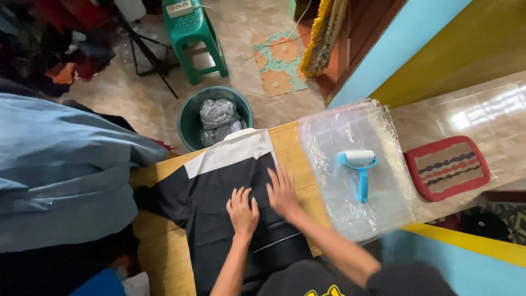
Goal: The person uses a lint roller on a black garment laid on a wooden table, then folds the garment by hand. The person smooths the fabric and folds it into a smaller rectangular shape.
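Observation:
A black shirt with a white upper band [219, 186] lies spread flat on a wooden table [159, 252]. My left hand [243, 211] rests palm down on the black cloth, fingers apart. My right hand [282, 191] presses flat on the shirt just to its right, near the cloth's right edge. Neither hand holds anything. To the right of the shirt lies a stack of clear plastic bags [356, 164], and a blue-handled lint roller [359, 167] rests on top of it.
A large blue garment [60, 170] is heaped at the left. A dark green bucket [189, 118] with grey cloth stands beyond the table, with a green plastic stool [194, 35] behind it. A red-edged mat [446, 167] lies on the tiled floor at right.

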